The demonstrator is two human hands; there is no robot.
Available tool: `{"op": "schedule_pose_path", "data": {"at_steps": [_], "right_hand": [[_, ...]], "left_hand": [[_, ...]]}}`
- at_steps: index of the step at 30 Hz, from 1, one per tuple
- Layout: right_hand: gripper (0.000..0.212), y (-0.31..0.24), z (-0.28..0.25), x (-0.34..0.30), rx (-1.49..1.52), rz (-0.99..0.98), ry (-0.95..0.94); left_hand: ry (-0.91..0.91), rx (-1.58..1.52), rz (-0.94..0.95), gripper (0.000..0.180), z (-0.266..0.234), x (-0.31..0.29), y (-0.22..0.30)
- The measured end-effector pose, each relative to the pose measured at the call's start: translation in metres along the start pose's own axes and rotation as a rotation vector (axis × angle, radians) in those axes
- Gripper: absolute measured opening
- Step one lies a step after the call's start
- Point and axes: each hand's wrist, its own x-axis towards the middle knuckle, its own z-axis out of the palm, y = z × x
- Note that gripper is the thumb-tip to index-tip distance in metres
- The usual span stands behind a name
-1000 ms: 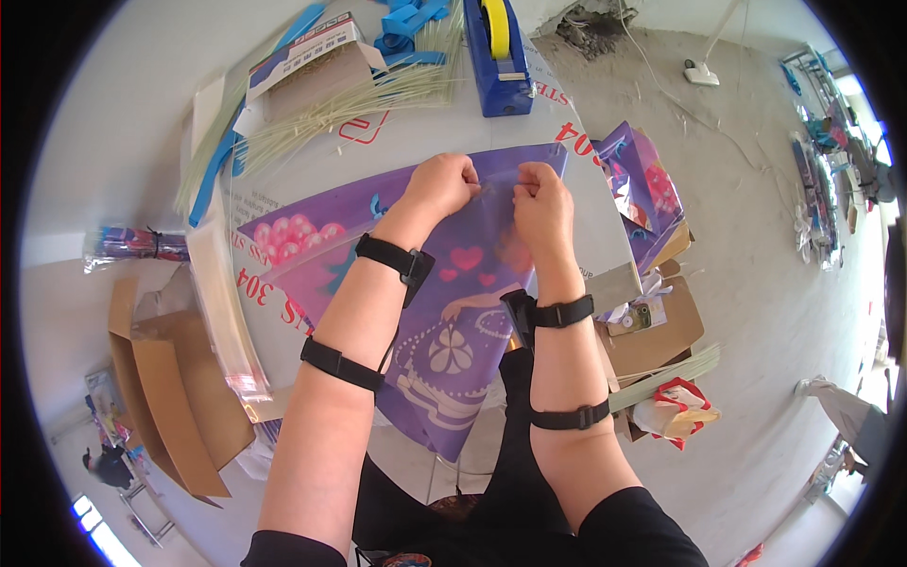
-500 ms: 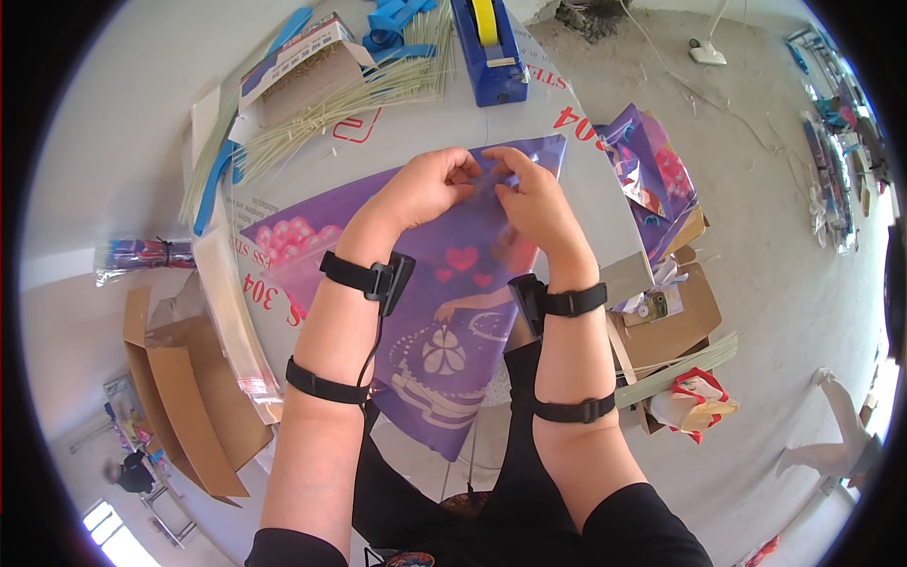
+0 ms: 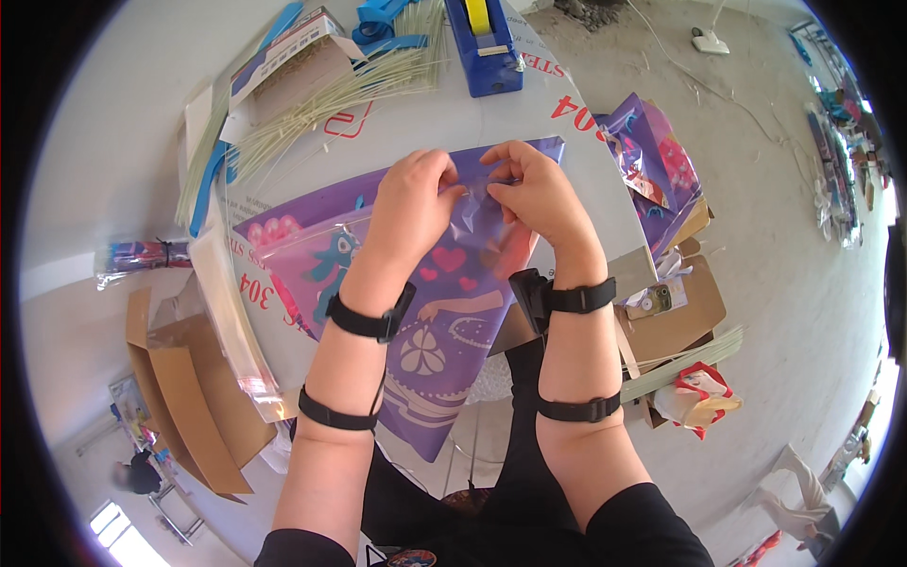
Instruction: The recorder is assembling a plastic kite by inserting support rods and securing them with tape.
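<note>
A purple printed plastic sheet [image 3: 444, 312] with pink hearts and pale drawings lies over the near part of the table, its pointed lower end hanging past the edge toward my lap. Shiny clear film shows over its upper part. My left hand [image 3: 413, 203] pinches the film near the sheet's far edge, thumb and fingers together. Close to its right, my right hand [image 3: 539, 194] is curled with thumb and forefinger pinched on the same film. A small gap separates the two hands. Black straps with small devices ring both forearms.
A blue tape dispenser [image 3: 487, 57] stands at the table's far edge. Left of it lie pale thin rods [image 3: 331, 109], an opened carton [image 3: 288, 61] and blue strips [image 3: 383, 24]. Cardboard boxes [image 3: 203, 378] flank the table; purple printed packs [image 3: 652, 170] sit at the right.
My left hand has shifted a little left and nearer to me, turning more upright. The film has been drawn left, and a blue printed figure now shows beside my left wrist.
</note>
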Motion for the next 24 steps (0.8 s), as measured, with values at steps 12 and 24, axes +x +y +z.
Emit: {"op": "schedule_pose_path", "data": {"at_steps": [12, 24], "right_hand": [[0.032, -0.003, -0.004, -0.003, 0.037, 0.008, -0.045], [0.031, -0.007, -0.005, -0.004, -0.06, -0.001, -0.053]], "left_hand": [[0.061, -0.069, -0.232, 0.014, 0.019, -0.014, 0.023], [0.035, -0.182, -0.455, 0.014, 0.018, -0.013, 0.033]]}}
